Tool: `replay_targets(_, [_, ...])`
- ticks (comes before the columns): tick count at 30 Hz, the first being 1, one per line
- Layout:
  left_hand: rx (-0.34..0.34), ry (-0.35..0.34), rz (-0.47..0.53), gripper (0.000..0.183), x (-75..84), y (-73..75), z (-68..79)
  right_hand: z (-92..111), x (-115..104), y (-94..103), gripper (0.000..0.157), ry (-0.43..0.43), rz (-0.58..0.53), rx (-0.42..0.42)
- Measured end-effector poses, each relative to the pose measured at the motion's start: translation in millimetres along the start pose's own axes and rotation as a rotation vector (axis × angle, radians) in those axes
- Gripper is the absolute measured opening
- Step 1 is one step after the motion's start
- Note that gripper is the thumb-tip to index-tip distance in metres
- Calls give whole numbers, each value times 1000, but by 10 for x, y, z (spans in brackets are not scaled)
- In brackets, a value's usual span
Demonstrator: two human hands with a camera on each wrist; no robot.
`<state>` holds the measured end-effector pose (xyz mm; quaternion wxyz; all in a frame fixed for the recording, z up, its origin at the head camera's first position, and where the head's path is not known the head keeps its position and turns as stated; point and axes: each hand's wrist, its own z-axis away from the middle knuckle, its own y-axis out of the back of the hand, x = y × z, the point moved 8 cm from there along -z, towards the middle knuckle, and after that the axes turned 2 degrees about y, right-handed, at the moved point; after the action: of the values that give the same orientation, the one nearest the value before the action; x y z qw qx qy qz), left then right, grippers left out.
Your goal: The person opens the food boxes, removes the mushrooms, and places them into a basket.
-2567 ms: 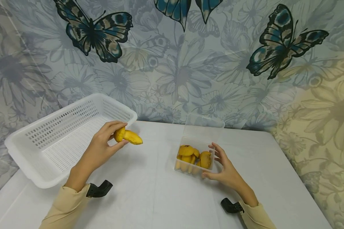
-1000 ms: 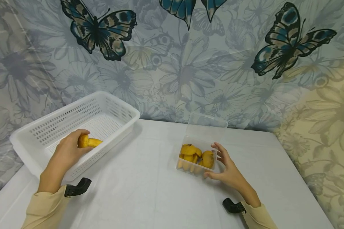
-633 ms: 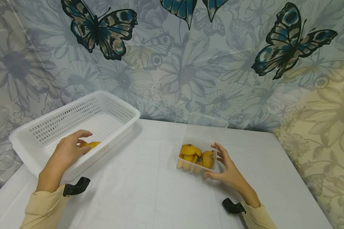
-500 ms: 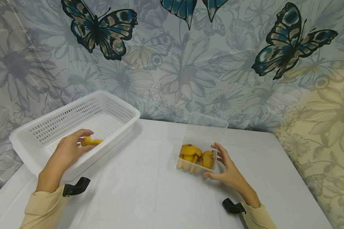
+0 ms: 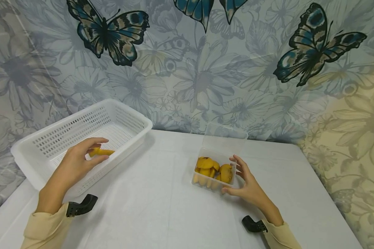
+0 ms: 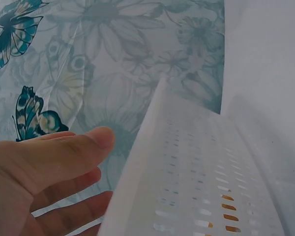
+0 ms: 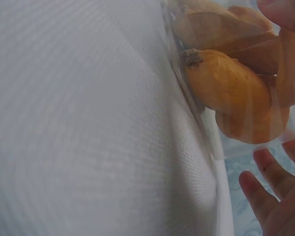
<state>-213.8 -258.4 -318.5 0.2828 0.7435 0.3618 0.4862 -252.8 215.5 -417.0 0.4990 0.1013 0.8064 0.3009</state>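
Observation:
My left hand (image 5: 76, 160) is inside the white slotted basket (image 5: 124, 150), its thumb and fingers apart with nothing between them. Beyond the fingers lies a yellow mushroom (image 5: 106, 152), its stem pointing right and its cap partly hidden by my hand. In the left wrist view, bits of orange show through the basket's slots. My right hand (image 5: 249, 185) grips the right side of a clear plastic box (image 5: 216, 154), thumb at the near corner and fingers along the side wall. Several yellow mushrooms (image 5: 204, 162) fill that box; the right wrist view shows them through its wall.
The box's transparent lid (image 5: 225, 135) stands raised at its back. A white cloth (image 5: 162, 207) covers the table, and a butterfly-patterned backdrop (image 5: 199, 79) rises along its far edge. Black wrist cameras (image 5: 82, 205) sit at both cuffs.
My left hand carried the mushroom left into the basket and let it go; its fingers have since spread and risen slightly. The right hand stays at the box.

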Motion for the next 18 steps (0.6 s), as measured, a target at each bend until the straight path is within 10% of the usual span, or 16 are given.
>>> replay_targets(18, [2, -255, 59, 55, 586, -322, 7, 7, 26, -1, 115, -12, -1, -8])
